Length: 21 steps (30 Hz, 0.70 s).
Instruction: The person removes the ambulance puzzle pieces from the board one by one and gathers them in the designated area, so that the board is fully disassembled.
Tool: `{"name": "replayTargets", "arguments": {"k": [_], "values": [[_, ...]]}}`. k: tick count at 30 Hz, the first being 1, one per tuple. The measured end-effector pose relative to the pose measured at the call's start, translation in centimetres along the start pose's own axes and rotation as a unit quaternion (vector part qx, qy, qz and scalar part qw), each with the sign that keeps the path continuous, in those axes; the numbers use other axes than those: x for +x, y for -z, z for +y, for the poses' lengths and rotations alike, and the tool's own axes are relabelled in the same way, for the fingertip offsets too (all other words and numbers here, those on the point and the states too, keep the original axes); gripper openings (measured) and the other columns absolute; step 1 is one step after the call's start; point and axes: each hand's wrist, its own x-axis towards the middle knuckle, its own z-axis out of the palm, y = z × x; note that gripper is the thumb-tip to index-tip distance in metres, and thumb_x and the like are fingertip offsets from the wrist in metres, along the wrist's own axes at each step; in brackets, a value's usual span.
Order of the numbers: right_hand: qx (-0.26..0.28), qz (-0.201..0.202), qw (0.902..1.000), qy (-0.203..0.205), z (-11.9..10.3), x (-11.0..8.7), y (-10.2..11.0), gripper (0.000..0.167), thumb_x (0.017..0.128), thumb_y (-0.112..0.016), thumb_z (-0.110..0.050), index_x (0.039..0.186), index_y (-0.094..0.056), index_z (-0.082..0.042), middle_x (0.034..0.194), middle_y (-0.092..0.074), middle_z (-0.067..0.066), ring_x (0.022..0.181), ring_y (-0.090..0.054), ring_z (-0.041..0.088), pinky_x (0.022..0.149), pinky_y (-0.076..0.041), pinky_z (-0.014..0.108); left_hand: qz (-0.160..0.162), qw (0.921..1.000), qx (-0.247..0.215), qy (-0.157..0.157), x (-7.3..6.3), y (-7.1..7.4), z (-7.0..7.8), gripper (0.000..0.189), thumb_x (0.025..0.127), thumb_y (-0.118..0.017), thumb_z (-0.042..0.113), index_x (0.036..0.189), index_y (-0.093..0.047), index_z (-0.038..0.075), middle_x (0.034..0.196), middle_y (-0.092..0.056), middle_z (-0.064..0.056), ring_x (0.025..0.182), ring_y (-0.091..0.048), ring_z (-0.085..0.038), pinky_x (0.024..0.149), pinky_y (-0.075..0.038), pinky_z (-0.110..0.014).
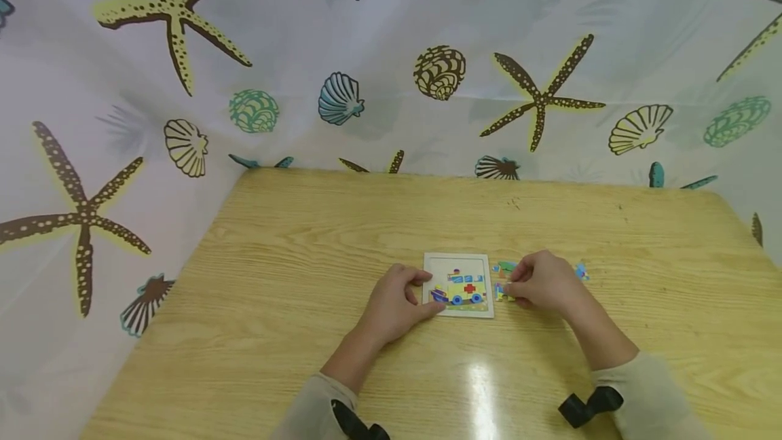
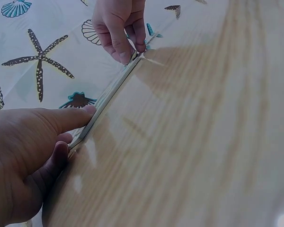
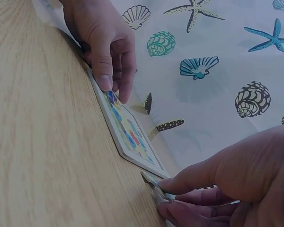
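Note:
A small square jigsaw puzzle board [image 1: 491, 304] with a pale frame lies flat on the table, a yellow ambulance picture [image 1: 469, 288] partly filling its inside. At its left side, my left hand [image 1: 394, 301] holds the frame, thumb at the lower edge and fingers higher up. Just beyond the right edge, my right hand [image 1: 546, 284] pinches a puzzle piece [image 3: 154, 187] between thumb and fingers. The right wrist view shows that piece tilted, close to the board's corner. Fingers hide much of it.
Colourful loose puzzle pieces [image 1: 504, 267] lie right of the board, partly behind the right hand. Another blue piece [image 1: 582, 271] is farther right. The wooden table [image 1: 305, 257] meets a curtain [image 1: 391, 32] printed with shells and starfish at the back and left.

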Motion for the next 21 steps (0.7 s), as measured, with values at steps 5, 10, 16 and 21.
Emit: {"name": "replayTargets", "arguments": {"k": [5, 10, 16, 21], "values": [[-0.076, 0.039, 0.9963, 0.014, -0.55, -0.06, -0.32, 0.021, 0.085, -0.079, -0.022, 0.083, -0.066, -0.006, 0.075, -0.066, 0.005, 0.065, -0.059, 0.016, 0.059, -0.045, 0.029, 0.003, 1.0, -0.001, 0.0, -0.02, 0.18, -0.14, 0.05, 0.08, -0.085, 0.033, 0.122, -0.068, 0.012, 0.106, -0.057, -0.001, 0.074, -0.05, -0.012, 0.064, -0.043, -0.023], [-0.1, 0.043, 0.9936, 0.03, -0.6, 0.28, -0.5, 0.019, 0.084, -0.079, -0.022, 0.08, -0.066, -0.008, 0.077, -0.065, 0.004, 0.068, -0.055, 0.018, 0.06, -0.043, 0.029, 0.006, 1.0, -0.002, 0.004, -0.06, 0.28, -0.21, 0.049, 0.08, -0.085, 0.033, 0.121, -0.068, 0.012, 0.105, -0.057, -0.002, 0.074, -0.05, -0.012, 0.064, -0.042, -0.023], [-0.041, 0.015, 0.9986, 0.029, -0.6, 0.16, 0.0, 0.019, 0.087, -0.076, -0.021, 0.088, -0.065, -0.005, 0.079, -0.066, 0.006, 0.068, -0.062, 0.017, 0.061, -0.047, 0.029, 0.002, 1.0, -0.009, 0.0, 0.04, 0.11, -0.03, 0.049, 0.08, -0.085, 0.033, 0.121, -0.068, 0.011, 0.106, -0.057, -0.003, 0.074, -0.05, -0.012, 0.064, -0.042, -0.022], [0.009, -0.005, 0.9995, 0.03, -0.78, 0.23, 0.02, 0.019, 0.088, -0.076, -0.021, 0.091, -0.067, -0.004, 0.076, -0.067, 0.007, 0.064, -0.065, 0.016, 0.061, -0.049, 0.029, 0.001, 1.0, -0.004, -0.003, 0.11, 0.07, 0.05, 0.049, 0.08, -0.085, 0.033, 0.121, -0.069, 0.011, 0.107, -0.058, -0.002, 0.073, -0.05, -0.011, 0.064, -0.043, -0.023]]}}
